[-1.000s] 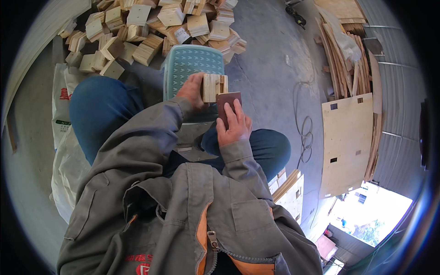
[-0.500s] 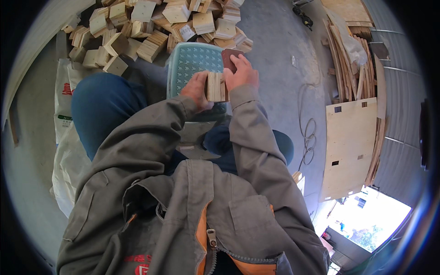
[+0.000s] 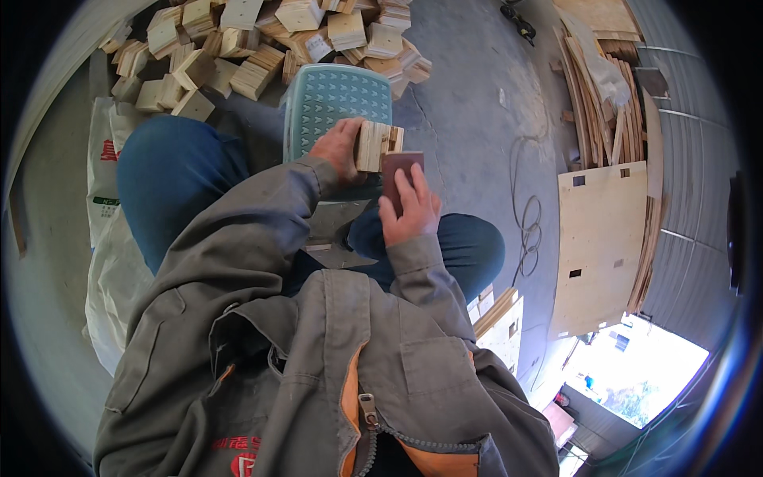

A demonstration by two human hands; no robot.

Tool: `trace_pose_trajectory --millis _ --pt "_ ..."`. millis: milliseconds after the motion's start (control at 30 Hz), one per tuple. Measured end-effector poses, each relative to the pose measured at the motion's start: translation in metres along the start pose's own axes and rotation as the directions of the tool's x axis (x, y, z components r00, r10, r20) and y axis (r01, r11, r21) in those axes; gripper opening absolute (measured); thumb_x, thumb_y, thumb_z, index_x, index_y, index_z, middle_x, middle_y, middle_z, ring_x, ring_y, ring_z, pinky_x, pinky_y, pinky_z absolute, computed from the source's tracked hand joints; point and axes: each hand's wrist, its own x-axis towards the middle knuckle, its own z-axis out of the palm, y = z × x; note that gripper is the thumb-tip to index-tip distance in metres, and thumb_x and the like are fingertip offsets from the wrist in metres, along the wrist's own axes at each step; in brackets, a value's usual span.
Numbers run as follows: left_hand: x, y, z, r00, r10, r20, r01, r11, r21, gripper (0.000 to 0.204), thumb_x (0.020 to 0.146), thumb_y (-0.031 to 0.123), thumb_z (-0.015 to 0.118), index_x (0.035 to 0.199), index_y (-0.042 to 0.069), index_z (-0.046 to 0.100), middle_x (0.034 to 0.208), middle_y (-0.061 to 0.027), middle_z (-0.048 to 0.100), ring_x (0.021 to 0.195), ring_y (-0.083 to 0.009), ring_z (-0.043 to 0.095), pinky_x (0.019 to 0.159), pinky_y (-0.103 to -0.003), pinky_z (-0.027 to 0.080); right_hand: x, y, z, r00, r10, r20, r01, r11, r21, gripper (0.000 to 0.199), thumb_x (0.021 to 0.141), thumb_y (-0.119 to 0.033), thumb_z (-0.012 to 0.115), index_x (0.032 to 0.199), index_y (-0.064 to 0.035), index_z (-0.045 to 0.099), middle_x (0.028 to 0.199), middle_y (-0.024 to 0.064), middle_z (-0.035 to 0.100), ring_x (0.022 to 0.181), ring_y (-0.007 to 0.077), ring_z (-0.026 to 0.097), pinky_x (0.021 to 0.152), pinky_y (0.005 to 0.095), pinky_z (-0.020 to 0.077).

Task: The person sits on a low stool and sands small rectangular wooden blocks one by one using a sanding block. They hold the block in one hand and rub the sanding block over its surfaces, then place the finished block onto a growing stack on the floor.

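My left hand is closed on a layered plywood block, holding it above the near part of a teal plastic stool with a bumpy top. My right hand grips a flat reddish-brown sanding block, its fingers lying over the face. The sanding block is at the right side of the plywood block, close to its near right corner; whether they touch, I cannot tell. My left thumb is hidden.
Beyond the stool lies a heap of plywood blocks. White sacks are on the left, beside my knee. To the right, a cable coils on the floor, and plywood sheets lean against the wall. A light board stands near my right side.
My right hand has drawn the sanding block toward me, from the far right corner of the plywood block to its near right side. My left hand keeps its hold on the block.
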Motion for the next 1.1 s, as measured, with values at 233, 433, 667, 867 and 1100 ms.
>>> trace_pose_trajectory --millis 233,433,667,867,1100 --pt "0.002 -0.002 0.005 1.000 -0.014 -0.022 0.014 1.000 0.014 0.101 0.064 0.023 0.092 0.151 0.010 0.043 0.145 -0.0213 0.053 0.136 -0.0419 0.055 0.114 -0.046 0.049 -0.019 0.001 -0.004 0.999 -0.020 -0.036 0.023 0.997 0.077 0.060 0.082 -0.020 0.083 0.141 -0.0163 0.069 0.158 0.0146 0.054 0.121 0.0383 0.059 0.106 0.0504 0.0470" --pt "0.001 -0.004 0.005 0.999 -0.030 -0.013 0.030 1.000 0.000 0.102 0.062 0.024 0.092 0.151 0.013 0.043 0.146 -0.0182 0.053 0.136 -0.0414 0.055 0.113 -0.048 0.049 0.016 -0.002 0.007 0.999 0.003 -0.044 -0.002 0.999 0.037 0.057 0.083 -0.019 0.082 0.138 -0.0170 0.071 0.156 0.0122 0.056 0.124 0.0382 0.059 0.108 0.0500 0.0471" --pt "0.002 -0.008 0.007 0.999 -0.027 -0.038 0.025 0.998 -0.054 0.100 0.062 0.021 0.092 0.150 0.016 0.045 0.145 -0.0158 0.054 0.134 -0.0416 0.056 0.111 -0.049 0.049 0.103 0.007 0.025 0.996 0.084 -0.016 -0.084 0.996 0.010 0.052 0.083 -0.024 0.080 0.135 -0.0193 0.073 0.153 0.0091 0.059 0.123 0.0384 0.060 0.108 0.0484 0.0484" --pt "0.000 0.011 -0.007 0.998 -0.059 0.028 0.060 0.998 -0.027 0.093 0.067 0.019 0.090 0.148 0.015 0.045 0.145 -0.0191 0.053 0.133 -0.0430 0.056 0.111 -0.047 0.050 0.155 0.035 0.035 0.974 0.212 0.075 -0.211 0.977 -0.020 0.053 0.085 -0.028 0.076 0.136 -0.0163 0.073 0.154 0.0117 0.060 0.129 0.0389 0.060 0.113 0.0464 0.0475" --pt "-0.001 0.006 0.001 0.999 -0.047 -0.018 0.047 0.999 -0.002 0.092 0.068 0.025 0.090 0.148 0.016 0.045 0.143 -0.0188 0.054 0.133 -0.0422 0.057 0.111 -0.048 0.049 0.091 0.092 0.044 0.976 0.217 0.000 -0.216 0.971 0.101 0.055 0.082 -0.027 0.080 0.133 -0.0077 0.073 0.149 0.0234 0.061 0.136 0.0408 0.059 0.116 0.0493 0.0458"
